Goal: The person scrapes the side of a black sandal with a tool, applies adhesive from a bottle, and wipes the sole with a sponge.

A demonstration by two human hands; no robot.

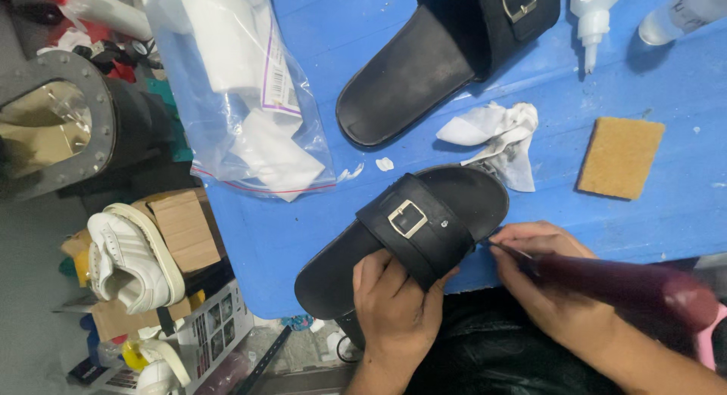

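pressing down on the buckled strap, the left hand (pixel 395 296) pins a black sandal (pixel 409 232) at the near edge of the blue worktop (pixel 666 213); its grip lies flat, fingers together. the right hand (pixel 549 277) pinches a dark-handled tool (pixel 606 277), tip at the sole's right rim. this looks like edge work, calling for a steady tip. crumpled tissue (pixel 500 134) lies just beyond; a second sandal (pixel 447 54), sponge (pixel 621 156) and plastic bag (pixel 242 92) sit farther off.
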